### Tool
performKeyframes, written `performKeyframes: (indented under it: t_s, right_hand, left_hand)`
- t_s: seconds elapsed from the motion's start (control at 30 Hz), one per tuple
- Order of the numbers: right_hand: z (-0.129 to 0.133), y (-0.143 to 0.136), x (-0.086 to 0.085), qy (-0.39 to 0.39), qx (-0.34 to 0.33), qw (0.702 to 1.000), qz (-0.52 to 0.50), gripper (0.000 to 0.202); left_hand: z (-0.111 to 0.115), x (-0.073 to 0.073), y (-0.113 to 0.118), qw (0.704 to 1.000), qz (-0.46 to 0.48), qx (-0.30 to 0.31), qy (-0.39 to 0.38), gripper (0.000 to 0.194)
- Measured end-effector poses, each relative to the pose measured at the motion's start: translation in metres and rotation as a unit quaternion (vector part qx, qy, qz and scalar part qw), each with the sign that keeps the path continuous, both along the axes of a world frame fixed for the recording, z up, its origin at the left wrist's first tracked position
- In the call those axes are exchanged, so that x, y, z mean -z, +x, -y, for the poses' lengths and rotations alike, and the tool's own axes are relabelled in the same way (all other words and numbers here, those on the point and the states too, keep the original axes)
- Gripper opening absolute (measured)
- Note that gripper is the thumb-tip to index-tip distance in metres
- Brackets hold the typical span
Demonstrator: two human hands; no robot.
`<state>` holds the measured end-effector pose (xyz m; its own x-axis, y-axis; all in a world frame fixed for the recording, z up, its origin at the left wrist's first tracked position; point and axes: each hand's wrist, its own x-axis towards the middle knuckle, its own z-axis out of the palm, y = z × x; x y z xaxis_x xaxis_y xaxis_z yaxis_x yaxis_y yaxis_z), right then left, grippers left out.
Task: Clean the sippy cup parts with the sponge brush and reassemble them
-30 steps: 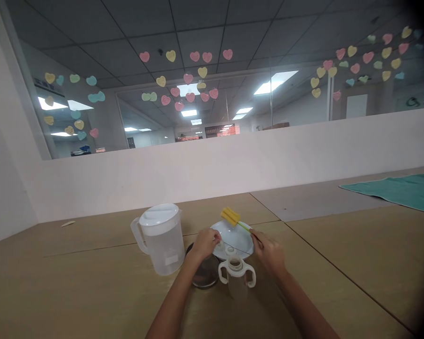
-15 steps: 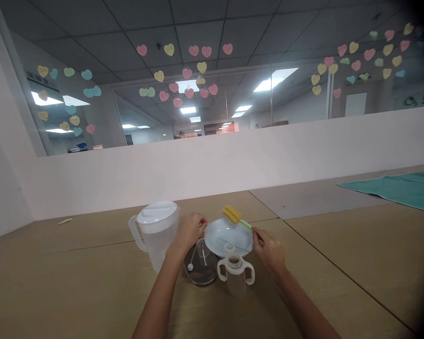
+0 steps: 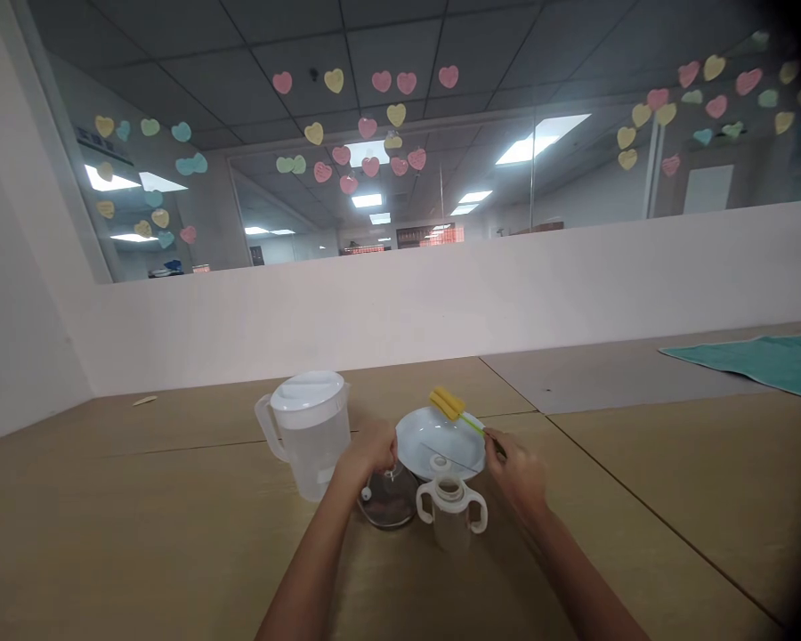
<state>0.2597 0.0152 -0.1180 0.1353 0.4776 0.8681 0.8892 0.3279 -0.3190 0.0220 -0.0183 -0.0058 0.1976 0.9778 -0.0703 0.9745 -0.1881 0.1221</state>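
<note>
My right hand (image 3: 519, 472) is closed around the green handle of a bottle brush (image 3: 447, 403), whose yellow sponge head is held over the far rim of a white bowl (image 3: 410, 450). A small white ring-shaped part lies in the bowl with a thin straight piece. My left hand (image 3: 374, 448) has its fingers closed at the top of a clear plastic cap (image 3: 392, 474), which they partly hide. Beneath the cap is a dark round dish (image 3: 387, 512) with a white-ended straw. An uncapped clear baby bottle (image 3: 451, 516) with two white handles stands upright before the bowl.
A translucent lidded pitcher (image 3: 312, 445) stands left of my left hand. A teal cloth (image 3: 767, 361) lies at the far right of the wooden table (image 3: 173, 534). Behind rises a white wall (image 3: 407, 307) below a window with heart-shaped notes. A small flat scrap (image 3: 145, 401) lies far left.
My left hand has come down onto the clear cap, its fingers now closed. The brush stays over the bowl in my right hand. The whole view has shifted slightly.
</note>
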Motion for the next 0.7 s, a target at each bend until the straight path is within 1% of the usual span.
performKeyframes:
  t_s: [0.13,0.23,0.33,0.43,0.57,0.63,0.7]
  right_hand:
    - [0.001,0.0,-0.002,-0.007,-0.001,1.0,0.004,0.033]
    - [0.001,0.001,-0.003,-0.005,-0.002,1.0,0.001,0.033]
    - [0.001,0.0,-0.003,-0.006,-0.008,1.0,0.003,0.034]
    - [0.001,0.0,-0.003,-0.012,-0.014,1.0,0.002,0.035]
    - [0.001,0.0,-0.003,-0.018,-0.016,1.0,-0.006,0.034]
    - [0.001,0.001,-0.003,-0.018,-0.017,1.0,-0.009,0.033]
    - [0.001,0.001,-0.003,-0.017,-0.018,1.0,-0.008,0.033]
  left_hand:
    - [-0.007,0.012,0.0,0.998,0.02,-0.006,-0.064,0.016]
    - [-0.013,0.022,0.0,0.996,0.02,-0.022,-0.079,0.016]
    - [-0.015,0.026,0.0,0.994,0.024,-0.037,-0.098,0.016]
    - [-0.015,0.026,0.0,0.989,0.028,-0.053,-0.134,0.014]
    - [-0.011,0.021,-0.002,0.982,0.034,-0.066,-0.176,0.013]
    - [-0.009,0.016,-0.005,0.983,0.043,-0.064,-0.168,0.011]
    - [-0.006,0.01,-0.009,0.987,0.052,-0.056,-0.14,0.01]
